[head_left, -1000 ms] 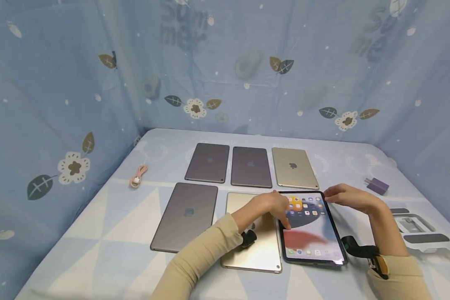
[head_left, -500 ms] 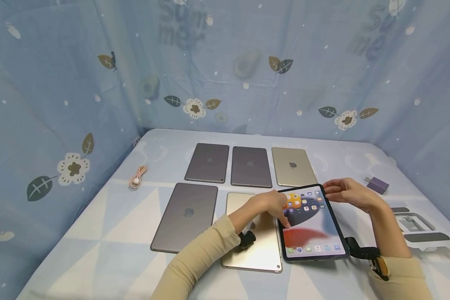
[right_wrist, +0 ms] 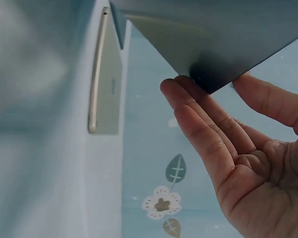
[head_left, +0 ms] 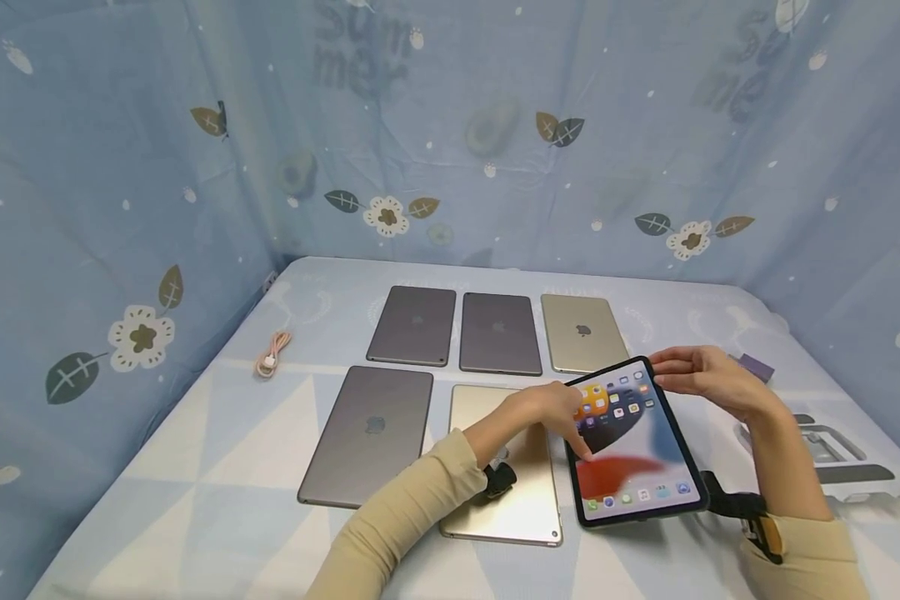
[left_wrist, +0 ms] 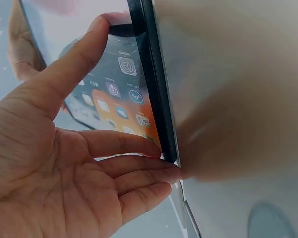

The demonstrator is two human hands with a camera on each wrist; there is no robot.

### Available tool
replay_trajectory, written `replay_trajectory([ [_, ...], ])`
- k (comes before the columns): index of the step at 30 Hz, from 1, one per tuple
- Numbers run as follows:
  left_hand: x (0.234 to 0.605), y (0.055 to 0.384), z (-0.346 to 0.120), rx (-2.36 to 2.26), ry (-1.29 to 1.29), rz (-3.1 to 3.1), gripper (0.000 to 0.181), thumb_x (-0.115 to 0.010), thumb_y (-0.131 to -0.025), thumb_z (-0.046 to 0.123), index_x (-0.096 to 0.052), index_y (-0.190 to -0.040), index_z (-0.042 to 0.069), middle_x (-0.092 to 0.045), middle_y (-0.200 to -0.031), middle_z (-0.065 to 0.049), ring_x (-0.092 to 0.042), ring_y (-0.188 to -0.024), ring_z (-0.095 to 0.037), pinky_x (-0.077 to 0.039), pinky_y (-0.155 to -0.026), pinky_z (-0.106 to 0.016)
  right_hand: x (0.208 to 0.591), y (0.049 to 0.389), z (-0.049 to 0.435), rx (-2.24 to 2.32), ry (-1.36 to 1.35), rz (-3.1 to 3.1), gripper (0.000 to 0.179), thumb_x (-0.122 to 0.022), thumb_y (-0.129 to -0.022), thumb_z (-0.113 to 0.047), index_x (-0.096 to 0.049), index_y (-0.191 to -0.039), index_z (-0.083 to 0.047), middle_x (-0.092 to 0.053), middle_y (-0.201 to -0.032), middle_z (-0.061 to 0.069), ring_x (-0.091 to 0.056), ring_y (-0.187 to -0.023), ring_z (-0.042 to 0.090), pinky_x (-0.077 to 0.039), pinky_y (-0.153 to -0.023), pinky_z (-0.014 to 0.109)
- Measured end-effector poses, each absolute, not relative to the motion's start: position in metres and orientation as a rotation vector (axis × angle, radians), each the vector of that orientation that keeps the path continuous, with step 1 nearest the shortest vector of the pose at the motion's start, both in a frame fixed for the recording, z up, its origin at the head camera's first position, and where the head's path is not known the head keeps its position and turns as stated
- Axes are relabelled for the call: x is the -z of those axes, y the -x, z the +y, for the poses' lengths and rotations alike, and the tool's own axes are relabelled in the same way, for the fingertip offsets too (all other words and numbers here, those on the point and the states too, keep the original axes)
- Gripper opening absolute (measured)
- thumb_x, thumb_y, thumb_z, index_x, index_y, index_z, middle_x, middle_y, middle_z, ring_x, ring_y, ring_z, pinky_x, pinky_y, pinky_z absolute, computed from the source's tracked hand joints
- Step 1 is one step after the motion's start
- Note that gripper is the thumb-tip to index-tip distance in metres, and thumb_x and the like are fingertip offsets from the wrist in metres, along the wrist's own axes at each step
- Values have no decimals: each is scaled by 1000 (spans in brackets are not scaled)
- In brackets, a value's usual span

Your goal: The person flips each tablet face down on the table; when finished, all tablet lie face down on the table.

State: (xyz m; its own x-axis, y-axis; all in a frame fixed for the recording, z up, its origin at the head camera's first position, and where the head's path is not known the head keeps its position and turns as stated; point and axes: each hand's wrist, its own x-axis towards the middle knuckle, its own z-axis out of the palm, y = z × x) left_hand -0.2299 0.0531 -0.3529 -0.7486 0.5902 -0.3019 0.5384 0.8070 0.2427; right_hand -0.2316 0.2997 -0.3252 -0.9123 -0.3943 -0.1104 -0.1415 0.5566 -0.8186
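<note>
A tablet with its screen lit tilts up off the table, its right far corner raised. My left hand holds its left edge, the thumb lying on the screen and the fingertips at the edge in the left wrist view. At the raised corner, my right hand pinches the tablet between thumb and fingers; its dark underside shows in the right wrist view. Beneath my left wrist lies a gold tablet, back up, partly covered by the arm.
A large grey tablet lies face down at left. Behind are two dark tablets and a gold one. A pink cable lies far left; a purple charger and a white-grey stand sit at right.
The lit tablet has risen at its right far corner, tilted and turned, and shifted slightly right. My right hand has gone up with that corner; my left hand has stayed at the left edge.
</note>
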Motion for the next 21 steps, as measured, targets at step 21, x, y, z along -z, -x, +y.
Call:
replay_trajectory([
  [21,353,227,76,-269,-941,2588,55,-79,-69,59,-56,-95,15,-50,-81,8,-48,-76,-6,-38,-60,-18,306,226,306,1375,466,2527,52,-55,-97,-9,-36,-134,21,-65,-97,-26,-64,-92,-6,-53,-78,15],
])
